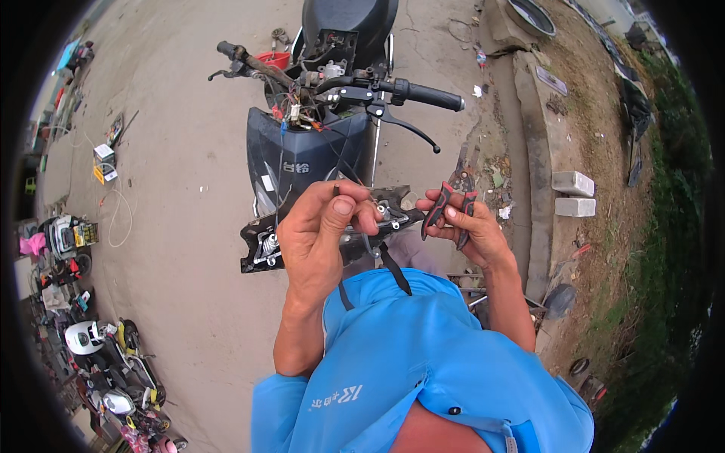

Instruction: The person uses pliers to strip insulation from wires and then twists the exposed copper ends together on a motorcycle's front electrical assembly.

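- Observed pliers (462, 181) in right hand (483, 232), well apart from left hand (316, 230) and just right of black housing with silvery fittings (266, 248).
- Noted long axis of pliers running nearly straight away from body, leaning slightly right; nose pointing up and away, red-and-black handles toward wearer, splayed apart.
- Recorded right hand as curled round both handles, thumb on one side, fingers on the other (grip loose-looking, handles not squeezed together).
- Recorded left hand as pinching small dark piece (337, 190) between thumb and index finger, remaining fingers bent.
- Noted tip of small dark piece directed away from wearer, long axis roughly upright in view; cannot tell its exact kind or its length below the thumb.
- Located left hand in front of black housing, partly covering it, below motorcycle (332, 147) in view.
- Observed loose coloured wires (297, 112) between handlebar grips, above dark front fairing.
- Logged farther off: red bowl (276, 59) behind handlebar, two pale blocks (574, 184) at right, parked scooters (84, 337) at left, all on or beside concrete ground (204, 279).
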Demonstrator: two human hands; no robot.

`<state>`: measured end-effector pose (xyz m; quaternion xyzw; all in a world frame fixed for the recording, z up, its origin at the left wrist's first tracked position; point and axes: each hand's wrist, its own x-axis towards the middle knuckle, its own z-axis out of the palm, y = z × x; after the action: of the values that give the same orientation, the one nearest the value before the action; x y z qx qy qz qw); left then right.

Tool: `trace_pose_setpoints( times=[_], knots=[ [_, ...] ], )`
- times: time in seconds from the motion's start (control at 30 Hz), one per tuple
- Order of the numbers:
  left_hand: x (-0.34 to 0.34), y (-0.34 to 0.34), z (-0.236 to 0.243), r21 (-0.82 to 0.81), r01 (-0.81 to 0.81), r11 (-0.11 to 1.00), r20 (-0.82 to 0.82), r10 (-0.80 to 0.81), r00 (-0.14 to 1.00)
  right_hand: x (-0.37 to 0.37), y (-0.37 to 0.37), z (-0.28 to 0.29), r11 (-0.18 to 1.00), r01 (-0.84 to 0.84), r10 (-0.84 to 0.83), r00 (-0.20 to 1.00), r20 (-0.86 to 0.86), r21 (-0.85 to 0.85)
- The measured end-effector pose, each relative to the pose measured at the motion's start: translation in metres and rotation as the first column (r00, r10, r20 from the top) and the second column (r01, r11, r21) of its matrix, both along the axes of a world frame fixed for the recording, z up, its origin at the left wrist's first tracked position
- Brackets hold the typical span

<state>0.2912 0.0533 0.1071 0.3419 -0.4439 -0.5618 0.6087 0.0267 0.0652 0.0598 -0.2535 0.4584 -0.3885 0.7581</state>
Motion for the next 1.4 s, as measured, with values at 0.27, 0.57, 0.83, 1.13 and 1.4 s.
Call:
trace_pose_setpoints(
  times=[0.27, 0.57, 0.83, 1.13, 1.4],
  knots=[
    [-0.084, -0.009, 0.061, -0.199, 0.464, 0.863, 0.021, -0.47, 0.882, -0.056, 0.062, 0.029, 0.931, 0.337, -0.341, 0.94, -0.004, -0.136],
    [-0.191, -0.032, 0.075, -0.302, 0.643, 0.704, 0.003, -0.673, 0.739, -0.104, 0.131, 0.025, 0.784, 0.587, -0.587, 0.807, 0.069, -0.199],
    [-0.256, -0.036, 0.012, -0.218, 0.722, 0.656, 0.801, -0.303, 0.517, -0.115, 0.144, 0.031, 0.692, 0.681, -0.676, 0.727, 0.116, -0.239],
    [-0.269, -0.02, 0.011, 0.252, 0.789, 0.56, 0.331, -0.816, 0.474, -0.125, 0.122, 0.019, 0.774, 0.58, -0.547, 0.815, 0.193, -0.256],
    [-0.268, -0.021, 0.017, 0.298, 0.734, 0.61, 0.251, -0.792, 0.556, -0.124, 0.103, 0.024, 0.804, 0.522, -0.472, 0.851, 0.229, -0.283]
  ],
)
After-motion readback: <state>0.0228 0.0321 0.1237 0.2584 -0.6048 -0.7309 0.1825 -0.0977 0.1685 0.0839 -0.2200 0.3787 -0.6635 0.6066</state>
